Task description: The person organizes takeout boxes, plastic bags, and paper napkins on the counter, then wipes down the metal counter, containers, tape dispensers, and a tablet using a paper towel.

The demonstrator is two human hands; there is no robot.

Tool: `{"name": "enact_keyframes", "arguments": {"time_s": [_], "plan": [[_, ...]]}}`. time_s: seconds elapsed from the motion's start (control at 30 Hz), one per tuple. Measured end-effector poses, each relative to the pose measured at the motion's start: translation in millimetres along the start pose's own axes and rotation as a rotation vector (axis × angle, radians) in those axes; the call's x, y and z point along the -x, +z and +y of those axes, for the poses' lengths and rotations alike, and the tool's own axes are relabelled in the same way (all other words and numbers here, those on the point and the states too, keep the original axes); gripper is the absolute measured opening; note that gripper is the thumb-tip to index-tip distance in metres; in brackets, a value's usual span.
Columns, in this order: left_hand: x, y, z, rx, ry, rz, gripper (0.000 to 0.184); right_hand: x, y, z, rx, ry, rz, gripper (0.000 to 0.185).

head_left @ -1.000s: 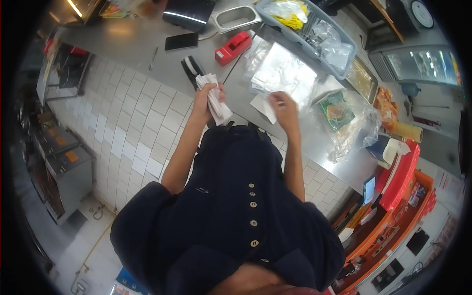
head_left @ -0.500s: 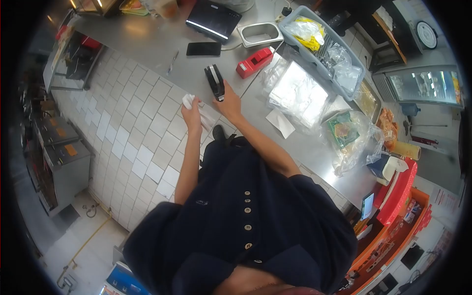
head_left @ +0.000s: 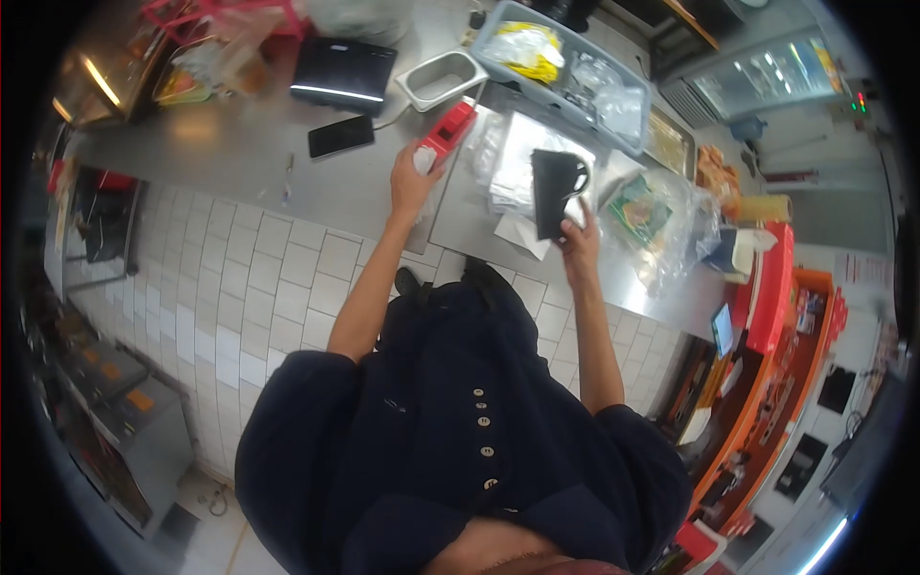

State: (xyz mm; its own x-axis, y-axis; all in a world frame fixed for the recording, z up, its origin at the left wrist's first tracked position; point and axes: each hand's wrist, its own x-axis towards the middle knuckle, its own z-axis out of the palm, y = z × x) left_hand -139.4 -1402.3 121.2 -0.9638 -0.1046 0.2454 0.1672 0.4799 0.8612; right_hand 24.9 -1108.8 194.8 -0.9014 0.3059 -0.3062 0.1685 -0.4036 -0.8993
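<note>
My left hand [head_left: 412, 182] is closed around a crumpled white tissue [head_left: 424, 159], its fingers at the near end of a red tape dispenser [head_left: 448, 132] on the steel counter. Whether those fingers also grip the dispenser, I cannot tell. My right hand [head_left: 579, 241] holds up a black flat object [head_left: 550, 195] with a curved loop on one side; its exact kind is unclear. Behind it lies a stack of white plastic bags [head_left: 516, 161]. A folded white paper [head_left: 522, 234] lies near the counter's front edge.
Farther back on the counter [head_left: 240, 182] are a black phone [head_left: 341, 137], a black box-shaped device [head_left: 343, 74] and a steel pan [head_left: 441, 80]. A grey divided tub [head_left: 613, 134] holds bags and cutlery. Clear plastic packaging [head_left: 661, 230] lies to the right.
My left hand has moved forward to the red tape dispenser with the tissue. My right hand has carried the black object to the right, over the bags. The view has shifted and turned.
</note>
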Motion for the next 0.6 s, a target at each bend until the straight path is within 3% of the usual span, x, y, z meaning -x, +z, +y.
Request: {"name": "enact_keyframes", "arguments": {"time_s": [0.07, 0.1, 0.17, 0.3, 0.37, 0.57, 0.6], "plan": [[-11.4, 17.4, -7.3, -0.009, -0.007, -0.047, 0.060, -9.6, -22.0, -24.9, 0.242, -0.117, 0.238, 0.093], [-15.3, 21.7, -12.0, -0.030, -0.022, -0.073, 0.061, -18.6, -34.4, -32.3, 0.237, -0.121, 0.251, 0.093], [-15.9, 20.2, -6.8, -0.042, -0.073, -0.120, 0.060, -40.1, -61.9, -36.9, 0.580, -0.327, 0.385, 0.090], [-22.4, 23.1, -5.2, -0.080, -0.093, -0.141, 0.054, -96.0, -105.8, -23.3, 0.639, -0.330, 0.511, 0.085], [-14.1, 25.7, -1.9, -0.070, -0.135, -0.147, 0.052, -119.0, -119.8, -9.3, 0.851, -0.442, 0.680, 0.083], [6.7, 46.5, 33.4, 0.057, -0.252, -0.073, 0.043, -149.8, -150.4, 36.8, 0.893, -0.454, 0.603, 0.086], [10.0, 54.5, 40.2, 0.060, -0.181, -0.024, 0.041, -150.3, -151.0, 38.7, 0.889, -0.443, 0.590, 0.086]]}}
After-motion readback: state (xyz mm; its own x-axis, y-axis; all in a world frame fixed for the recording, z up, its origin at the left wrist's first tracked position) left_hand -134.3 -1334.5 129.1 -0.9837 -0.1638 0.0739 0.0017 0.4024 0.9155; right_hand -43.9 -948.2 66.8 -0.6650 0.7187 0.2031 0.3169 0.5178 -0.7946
